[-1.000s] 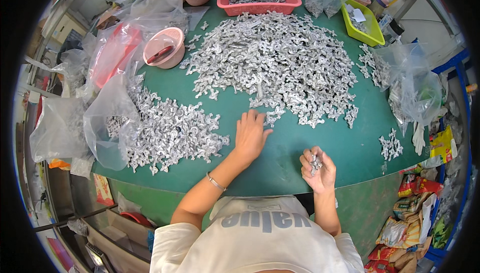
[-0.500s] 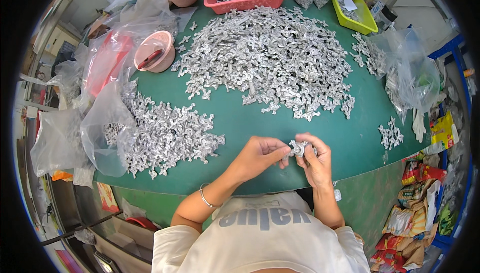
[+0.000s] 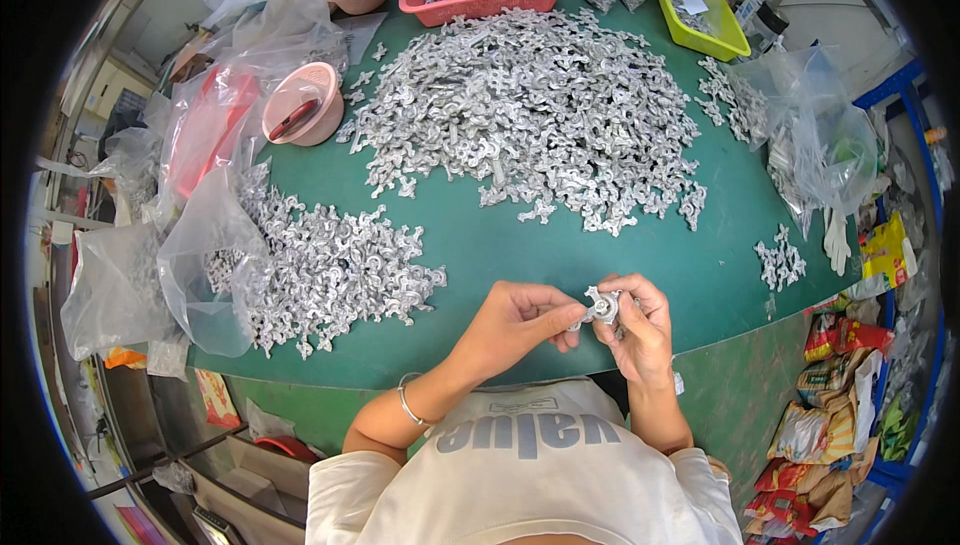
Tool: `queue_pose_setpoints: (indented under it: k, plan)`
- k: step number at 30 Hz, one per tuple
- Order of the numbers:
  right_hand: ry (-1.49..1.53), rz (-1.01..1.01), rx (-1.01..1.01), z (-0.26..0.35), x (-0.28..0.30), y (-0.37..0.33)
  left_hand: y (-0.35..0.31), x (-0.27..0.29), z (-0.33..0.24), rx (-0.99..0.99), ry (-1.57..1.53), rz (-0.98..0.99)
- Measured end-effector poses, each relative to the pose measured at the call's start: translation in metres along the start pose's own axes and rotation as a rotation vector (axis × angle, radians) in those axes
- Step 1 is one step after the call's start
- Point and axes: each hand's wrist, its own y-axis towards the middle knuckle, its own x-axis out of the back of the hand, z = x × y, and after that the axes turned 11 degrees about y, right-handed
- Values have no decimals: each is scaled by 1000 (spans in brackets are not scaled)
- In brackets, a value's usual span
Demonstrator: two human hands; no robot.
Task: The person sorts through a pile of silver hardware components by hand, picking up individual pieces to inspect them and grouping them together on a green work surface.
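Observation:
Above the near edge of the green table (image 3: 520, 255), a small silvery metal casting (image 3: 603, 307) with knobbed arms sits between my two hands. The thumb and fingers of my left hand (image 3: 527, 323) are pinched at its left side. My right hand (image 3: 640, 325) grips it from the right with thumb and forefinger. The fingers partly cover the part. A big heap of similar metal castings (image 3: 530, 115) spreads across the table ahead of my hands. To the left lies a smaller pile of castings (image 3: 340, 275).
Along the back stand a red basket (image 3: 484, 12) of metal pieces and a lime-green basket (image 3: 735, 43). A pink bowl (image 3: 318, 130) with a red-handled tool is at left, beside clear plastic bags (image 3: 205, 255). Few castings (image 3: 780, 260) lie at right, near more bags (image 3: 825, 135).
The casting shows more of its face between my fingers, seemingly turned a little. Both hands stay close together, and the whole view has shifted slightly.

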Motion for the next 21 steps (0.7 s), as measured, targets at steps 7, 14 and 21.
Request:
queue_pose_setpoints:
  k: [7,14,21]
  plan:
    - [-73,-151,-65,-2,4,9,-4,18,0,-203,788,-265]
    - [-422,-306,20,7,41,19,-26,93,24,-41,1609,-594]
    - [-1496,-275,466,-6,61,57,-11,80,22,-244,1525,-641]
